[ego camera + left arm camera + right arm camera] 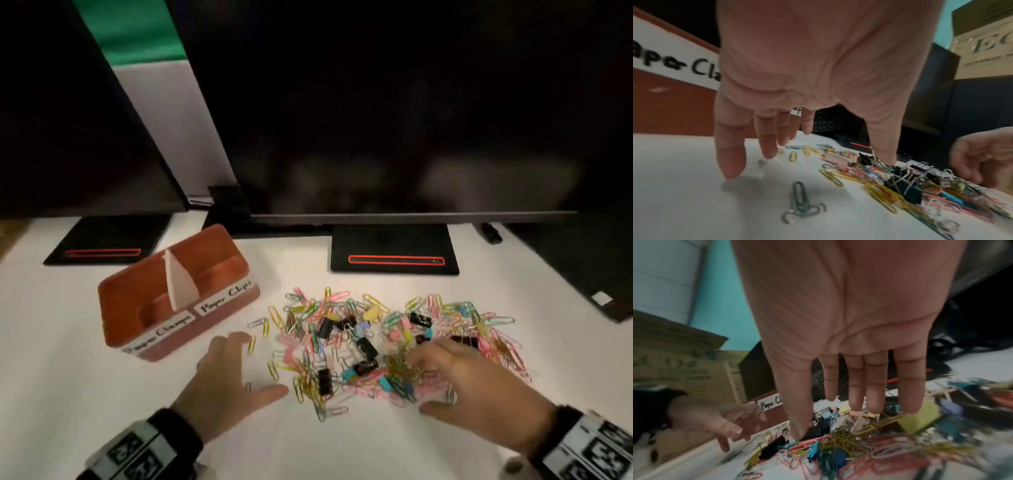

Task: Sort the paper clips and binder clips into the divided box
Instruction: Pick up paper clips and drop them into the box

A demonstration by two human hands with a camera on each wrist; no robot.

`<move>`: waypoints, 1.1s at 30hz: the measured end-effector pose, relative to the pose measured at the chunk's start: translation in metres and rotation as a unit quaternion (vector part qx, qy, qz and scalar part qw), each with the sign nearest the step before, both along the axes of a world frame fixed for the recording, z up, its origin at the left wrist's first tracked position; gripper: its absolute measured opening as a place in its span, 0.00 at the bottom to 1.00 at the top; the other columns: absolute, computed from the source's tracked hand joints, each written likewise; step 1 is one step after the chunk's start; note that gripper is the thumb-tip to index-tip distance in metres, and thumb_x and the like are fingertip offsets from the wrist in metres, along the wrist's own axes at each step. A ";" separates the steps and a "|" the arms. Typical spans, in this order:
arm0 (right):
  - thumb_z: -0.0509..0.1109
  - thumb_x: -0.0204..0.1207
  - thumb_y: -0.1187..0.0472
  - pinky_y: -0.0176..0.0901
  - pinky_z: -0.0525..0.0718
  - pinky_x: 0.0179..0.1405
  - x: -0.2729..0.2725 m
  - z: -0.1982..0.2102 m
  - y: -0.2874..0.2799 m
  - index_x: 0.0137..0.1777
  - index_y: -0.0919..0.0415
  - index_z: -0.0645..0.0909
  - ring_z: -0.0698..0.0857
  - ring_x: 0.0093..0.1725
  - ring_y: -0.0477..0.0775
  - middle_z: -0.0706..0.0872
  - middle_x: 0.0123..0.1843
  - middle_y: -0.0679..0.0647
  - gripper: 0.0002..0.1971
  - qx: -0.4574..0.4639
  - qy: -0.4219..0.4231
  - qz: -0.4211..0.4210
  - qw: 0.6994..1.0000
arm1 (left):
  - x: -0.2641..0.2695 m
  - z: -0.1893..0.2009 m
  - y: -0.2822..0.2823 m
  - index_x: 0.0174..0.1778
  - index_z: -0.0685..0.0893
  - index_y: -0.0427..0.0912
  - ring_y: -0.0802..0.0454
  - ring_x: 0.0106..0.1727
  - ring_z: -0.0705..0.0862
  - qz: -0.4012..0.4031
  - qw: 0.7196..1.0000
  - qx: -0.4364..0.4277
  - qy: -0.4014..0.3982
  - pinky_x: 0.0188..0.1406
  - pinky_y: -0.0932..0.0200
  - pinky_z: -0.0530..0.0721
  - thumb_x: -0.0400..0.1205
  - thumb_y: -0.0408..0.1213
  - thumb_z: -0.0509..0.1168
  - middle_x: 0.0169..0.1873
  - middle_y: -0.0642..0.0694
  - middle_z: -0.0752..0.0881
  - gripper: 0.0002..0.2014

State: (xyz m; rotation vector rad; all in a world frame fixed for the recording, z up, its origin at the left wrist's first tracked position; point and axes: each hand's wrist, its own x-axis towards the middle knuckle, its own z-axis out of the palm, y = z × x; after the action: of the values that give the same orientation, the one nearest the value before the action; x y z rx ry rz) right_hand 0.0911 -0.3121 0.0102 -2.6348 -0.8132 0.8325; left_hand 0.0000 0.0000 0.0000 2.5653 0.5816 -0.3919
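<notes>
A heap of coloured paper clips (445,325) mixed with black, blue, yellow and pink binder clips (366,346) lies on the white table. The brown divided box (137,301), labelled "Paper Clamps" and "Paper Clips", stands left of the heap with a white divider (178,284). My left hand (229,373) hovers spread over the table between box and heap, holding nothing; a teal paper clip (799,201) lies under it. My right hand (469,380) reaches palm down over the heap's near right side, fingers (869,394) straight above the clips (838,449).
Two dark monitors rise behind, each on a black base (394,253) with a red outline. A second black base (106,243) sits behind the box. A dark object (582,267) lies at the table's right edge. A cardboard box (684,373) stands farther left.
</notes>
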 end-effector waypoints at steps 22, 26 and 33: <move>0.68 0.74 0.44 0.57 0.71 0.65 -0.002 -0.025 0.052 0.50 0.47 0.86 0.73 0.63 0.55 0.80 0.58 0.49 0.11 -0.132 -0.239 0.056 0.960 | 0.027 -0.042 -0.030 0.45 0.85 0.45 0.54 0.44 0.78 -0.239 0.963 0.056 -0.109 0.45 0.62 0.75 0.74 0.38 0.72 0.42 0.50 0.79 0.06; 0.64 0.78 0.47 0.55 0.69 0.68 0.002 -0.022 0.050 0.54 0.48 0.85 0.77 0.62 0.53 0.84 0.56 0.48 0.11 -0.118 -0.225 0.058 0.966 | 0.029 -0.042 -0.032 0.43 0.84 0.41 0.53 0.43 0.79 -0.275 0.953 0.073 -0.101 0.46 0.60 0.77 0.77 0.35 0.68 0.39 0.50 0.80 0.02; 0.66 0.78 0.52 0.46 0.84 0.50 0.009 -0.008 0.044 0.54 0.52 0.85 0.84 0.51 0.51 0.87 0.51 0.48 0.10 -0.031 -0.205 0.002 0.978 | 0.028 -0.044 -0.026 0.43 0.83 0.40 0.54 0.40 0.79 -0.278 0.953 0.047 -0.109 0.34 0.71 0.71 0.79 0.35 0.67 0.36 0.50 0.81 0.02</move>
State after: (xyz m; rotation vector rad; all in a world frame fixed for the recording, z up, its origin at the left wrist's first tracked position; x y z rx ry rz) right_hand 0.1000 -0.2678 0.0027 -2.9058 -0.8993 0.3165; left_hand 0.0282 -0.0258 -0.0437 2.7860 -0.2185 -0.2591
